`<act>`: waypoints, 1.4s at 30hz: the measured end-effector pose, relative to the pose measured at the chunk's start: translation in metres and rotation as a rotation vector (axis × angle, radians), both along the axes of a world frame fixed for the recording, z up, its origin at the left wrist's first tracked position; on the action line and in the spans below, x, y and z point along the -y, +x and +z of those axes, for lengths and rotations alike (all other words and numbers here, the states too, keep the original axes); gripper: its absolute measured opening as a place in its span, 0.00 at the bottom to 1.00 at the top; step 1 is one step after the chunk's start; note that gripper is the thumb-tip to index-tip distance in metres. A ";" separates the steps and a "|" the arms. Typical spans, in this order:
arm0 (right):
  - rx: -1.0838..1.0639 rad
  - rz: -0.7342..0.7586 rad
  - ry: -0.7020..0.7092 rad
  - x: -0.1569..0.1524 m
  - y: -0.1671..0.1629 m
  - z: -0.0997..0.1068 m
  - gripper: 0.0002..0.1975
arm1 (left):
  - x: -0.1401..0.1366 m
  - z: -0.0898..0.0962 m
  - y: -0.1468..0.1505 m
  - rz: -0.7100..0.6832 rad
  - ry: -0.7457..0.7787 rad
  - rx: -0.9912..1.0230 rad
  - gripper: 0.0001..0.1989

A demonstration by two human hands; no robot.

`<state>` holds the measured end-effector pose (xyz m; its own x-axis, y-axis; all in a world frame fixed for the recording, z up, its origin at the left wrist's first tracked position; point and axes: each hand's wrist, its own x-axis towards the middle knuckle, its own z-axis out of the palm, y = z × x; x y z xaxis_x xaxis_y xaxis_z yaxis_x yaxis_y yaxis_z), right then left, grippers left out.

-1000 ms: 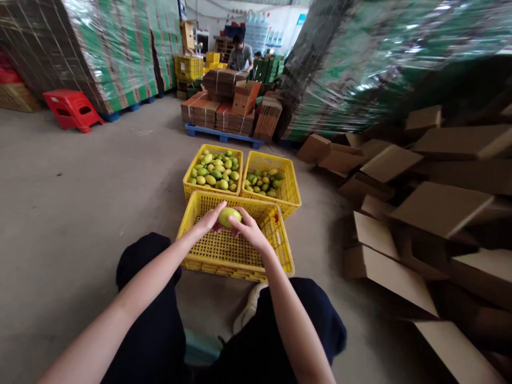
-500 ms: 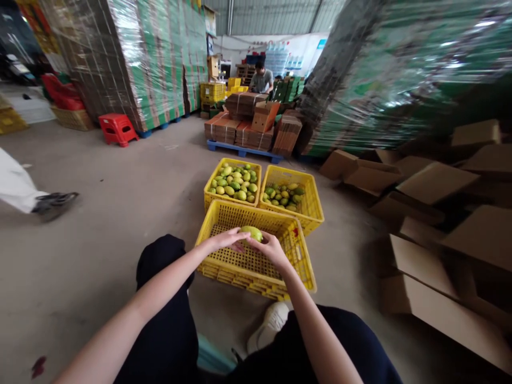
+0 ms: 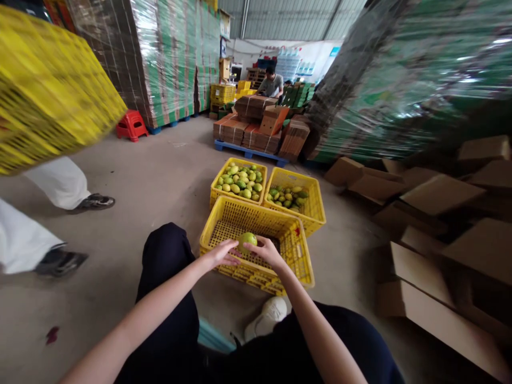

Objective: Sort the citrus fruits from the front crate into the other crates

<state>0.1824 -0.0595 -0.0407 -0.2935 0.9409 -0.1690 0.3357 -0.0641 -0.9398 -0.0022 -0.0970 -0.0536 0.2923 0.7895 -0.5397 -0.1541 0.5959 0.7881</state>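
Observation:
A green-yellow mango is held up over the near yellow crate. My right hand grips it from the right, thumb and fingers around its side. From the left, my left hand has its fingertips against the fruit, with the lower fingers spread a little beneath. The near crate's slatted floor shows bare around my hands; part of it is hidden by them. Just beyond, a crate full of green and yellow mangoes stands at left, and another with fewer mangoes at right.
At left, a person in white trousers carries a yellow crate. Opened cardboard boxes are heaped at right. Farther back are a pallet of flattened cartons, a red stool, wrapped stacks and another person.
The mango has been turned end-on and brought slightly nearer to me in my hands. At left, the walking person has come further into view, with a yellow crate now showing.

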 end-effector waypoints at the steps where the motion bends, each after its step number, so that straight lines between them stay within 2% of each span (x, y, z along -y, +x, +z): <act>1: -0.037 -0.018 -0.009 0.000 0.001 0.002 0.26 | 0.007 0.001 -0.001 0.011 -0.001 -0.003 0.19; 4: -0.187 -0.111 -0.049 -0.002 0.008 0.009 0.24 | 0.024 0.011 0.004 -0.037 0.045 -0.003 0.19; 9: -0.505 -0.289 -0.130 -0.013 0.026 0.022 0.22 | 0.035 0.029 0.027 -0.264 0.124 0.065 0.11; 12: -0.705 -0.319 -0.143 -0.016 0.039 0.028 0.20 | 0.030 0.023 0.037 -0.269 0.105 0.063 0.10; 15: -0.825 -0.342 -0.140 -0.016 0.051 0.031 0.17 | 0.025 0.004 0.038 -0.155 0.033 -0.069 0.08; 18: -0.829 -0.408 -0.135 -0.016 0.060 0.033 0.16 | 0.025 -0.016 0.032 -0.027 0.019 -0.170 0.07; 20: -0.823 -0.420 -0.116 -0.016 0.063 0.035 0.15 | 0.028 -0.024 0.029 -0.001 0.024 -0.180 0.06; 27: -0.854 -0.412 -0.064 -0.012 0.059 0.044 0.14 | 0.041 -0.043 0.032 -0.084 -0.037 -0.177 0.06; 33: -0.890 -0.439 -0.098 -0.018 0.058 0.036 0.14 | 0.042 -0.069 0.026 -0.074 -0.089 -0.316 0.07; 37: -0.881 -0.460 -0.142 -0.021 0.058 0.029 0.15 | 0.038 -0.076 0.007 -0.028 0.020 -0.477 0.08; 42: -0.850 -0.461 -0.117 -0.021 0.057 0.030 0.15 | 0.017 -0.070 -0.037 0.068 0.222 -0.788 0.09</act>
